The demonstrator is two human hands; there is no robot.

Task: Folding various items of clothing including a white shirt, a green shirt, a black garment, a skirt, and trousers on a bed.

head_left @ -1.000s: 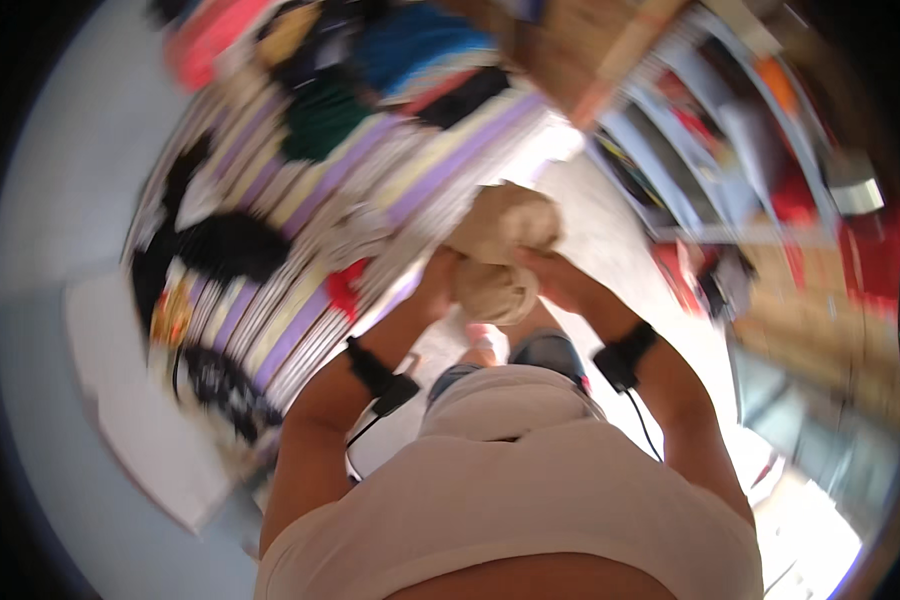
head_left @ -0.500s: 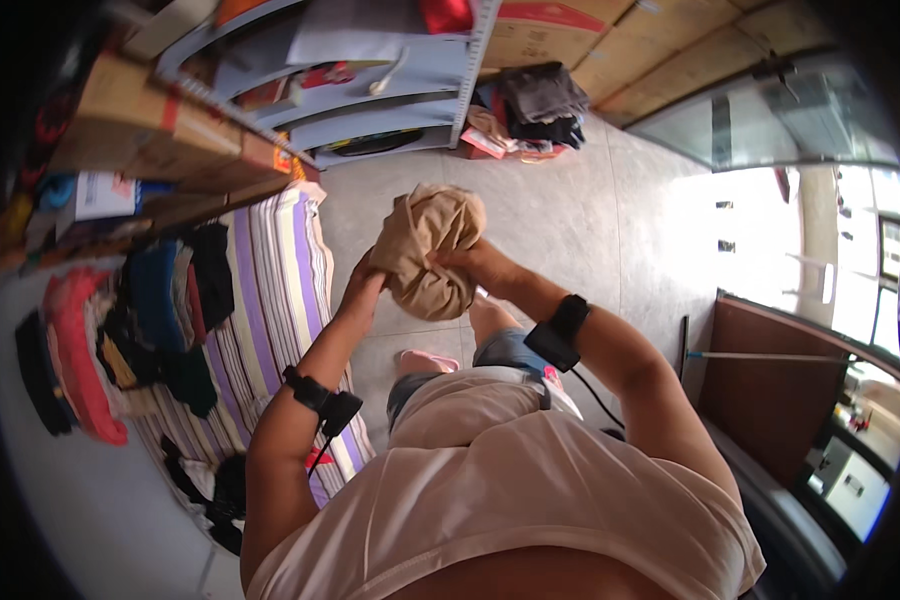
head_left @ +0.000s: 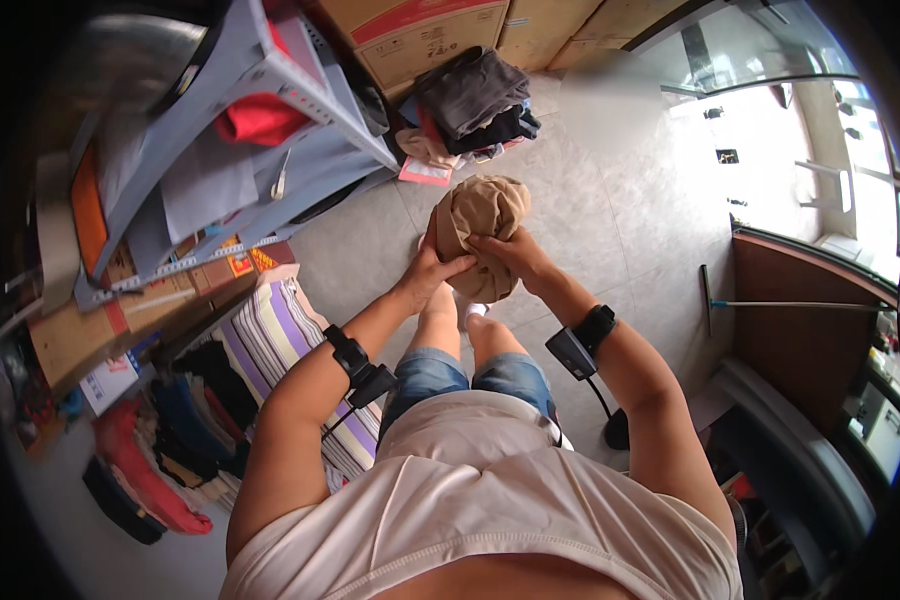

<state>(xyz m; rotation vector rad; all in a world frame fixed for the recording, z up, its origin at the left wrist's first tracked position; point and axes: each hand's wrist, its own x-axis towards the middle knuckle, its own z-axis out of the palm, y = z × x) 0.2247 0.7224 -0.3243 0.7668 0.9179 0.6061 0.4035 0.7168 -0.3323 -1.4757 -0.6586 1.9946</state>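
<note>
A tan garment (head_left: pixel 485 215), rolled into a thick bundle with creased folds, is held in front of my body above the floor. My left hand (head_left: pixel 434 270) grips its left side, the thumb lying across the cloth. On the right, my right hand (head_left: pixel 516 256) closes on the bundle, its thumb pressed into the folds. Part of the fingers of both hands is hidden behind the cloth. Which kind of garment it is cannot be made out.
Folded clothes (head_left: pixel 475 95) are piled beyond the bundle, beside a grey metal shelf (head_left: pixel 355 165). More clothes (head_left: pixel 145 470) lie left near a striped cloth (head_left: pixel 285 325). Cardboard boxes (head_left: pixel 430 40) stand behind; a long-handled squeegee (head_left: pixel 770 304) leans at right.
My view and body have turned, and the shelf now looms larger at left. Both hands still hold the garment; it is turned, and my left thumb now lies across its front.
</note>
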